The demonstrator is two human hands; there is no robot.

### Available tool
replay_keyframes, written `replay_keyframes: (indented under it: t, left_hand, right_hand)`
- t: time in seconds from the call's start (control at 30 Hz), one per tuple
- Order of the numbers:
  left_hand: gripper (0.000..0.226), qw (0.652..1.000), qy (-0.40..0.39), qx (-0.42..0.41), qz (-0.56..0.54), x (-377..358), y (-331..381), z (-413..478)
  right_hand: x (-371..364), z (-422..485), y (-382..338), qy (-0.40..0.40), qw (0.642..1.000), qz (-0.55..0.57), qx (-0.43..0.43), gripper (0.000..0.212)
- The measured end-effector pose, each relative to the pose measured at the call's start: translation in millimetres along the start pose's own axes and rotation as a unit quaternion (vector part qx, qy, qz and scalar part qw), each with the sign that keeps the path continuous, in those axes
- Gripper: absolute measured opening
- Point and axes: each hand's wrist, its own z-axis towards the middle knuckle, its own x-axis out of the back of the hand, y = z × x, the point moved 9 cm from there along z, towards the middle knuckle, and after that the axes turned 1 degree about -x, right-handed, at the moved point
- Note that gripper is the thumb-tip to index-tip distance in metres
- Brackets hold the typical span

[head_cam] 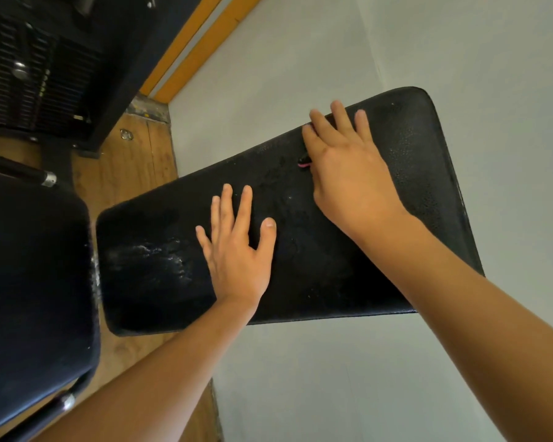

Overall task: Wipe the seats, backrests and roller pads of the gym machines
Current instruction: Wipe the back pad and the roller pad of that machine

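Nearest the camera, the left forearm (160, 362) and the right forearm (460, 298) reach forward, both bare, to a long black backrest (316, 266) that fills the middle of the view and slants up toward the right. The 2 hands are apart on its face. The left hand (237, 250) lies flat near the middle of the backrest, fingers straight and spread, holding nothing. The right hand (348, 173) presses farther up the backrest, its straight fingers reaching the upper long edge. A small dark and pink thing (304, 162) peeks out from under the thumb side of its palm; most of it is hidden, so what it is cannot be told. Toward the backrest's lower end, left of the left hand, a wet, shiny smear (150, 253) marks the surface. Just left of that lower end sits a black padded seat (29, 282), with a dark bar ending in a silver cap (50, 178) at its far corner. Behind the backrest stands a pale grey wall (428, 43). Beyond the backrest's lower end a wooden floor (125, 173) shows. Farther still, to the upper left of the backrest, stands a black weight stack (29, 74), and a yellow stripe (186, 52) runs beside the wall's edge.
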Motion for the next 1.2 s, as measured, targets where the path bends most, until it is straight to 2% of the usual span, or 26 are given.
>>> replay_keyframes:
  t: [0.27, 0.43, 0.87, 1.0, 1.2]
  left_hand:
    - [0.061, 1.0, -0.001, -0.005, -0.004, 0, 0, 0]
    - [0.061, 1.0, 0.003, -0.007, 0.0, 0, -1, 1]
    - [0.06, 1.0, -0.003, -0.012, -0.006, -1, -1, 2]
    - [0.061, 1.0, -0.004, -0.014, -0.008, -1, 0, 1]
    - [0.059, 1.0, -0.003, -0.015, -0.01, -1, -2, 2]
  right_hand:
    - [-7, -104, -15, -0.023, 0.999, 0.021, 0.019, 0.058]
    - [-14, -148, -18, -0.01, 0.999, 0.04, 0.025, 0.054]
    - [-19, -124, -25, -0.001, 1.0, 0.015, -0.001, 0.052]
    - [-17, -100, -24, 0.007, 1.0, 0.0, 0.0, 0.046]
    - [-14, -51, -24, 0.006, 1.0, -0.027, 0.008, 0.053]
